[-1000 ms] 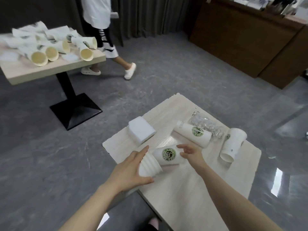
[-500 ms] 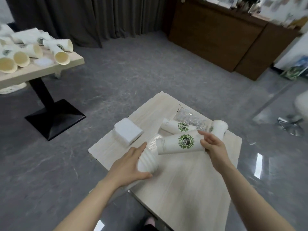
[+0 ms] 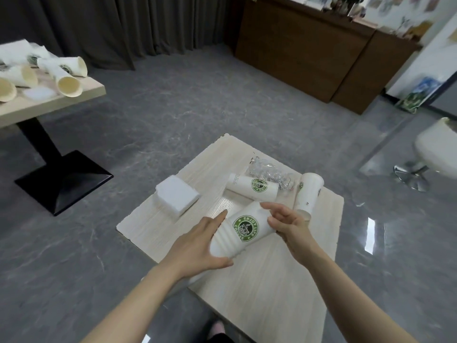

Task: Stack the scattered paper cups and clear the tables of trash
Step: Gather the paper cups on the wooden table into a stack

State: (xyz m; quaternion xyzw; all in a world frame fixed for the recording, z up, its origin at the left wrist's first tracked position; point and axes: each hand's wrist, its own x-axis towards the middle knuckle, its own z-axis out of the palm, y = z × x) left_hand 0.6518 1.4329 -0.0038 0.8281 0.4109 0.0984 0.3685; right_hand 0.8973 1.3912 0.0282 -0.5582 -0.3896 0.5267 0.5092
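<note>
Nearest the camera, the left hand (image 3: 197, 241) gripped the wide end of a stack of paper cups (image 3: 241, 230) lying tilted just above the light wooden table (image 3: 267, 293). The right hand (image 3: 288, 224) curled loosely around the stack's narrow end, fingertips touching it. Beyond lay a napkin pile (image 3: 176, 195) to the left, a cup on its side (image 3: 252, 187) in the middle, and another cup (image 3: 308, 191) to the right, with crumpled clear plastic (image 3: 268, 173) behind them. Far left, a second table (image 3: 49, 101) carried more tipped cups (image 3: 66, 80).
</note>
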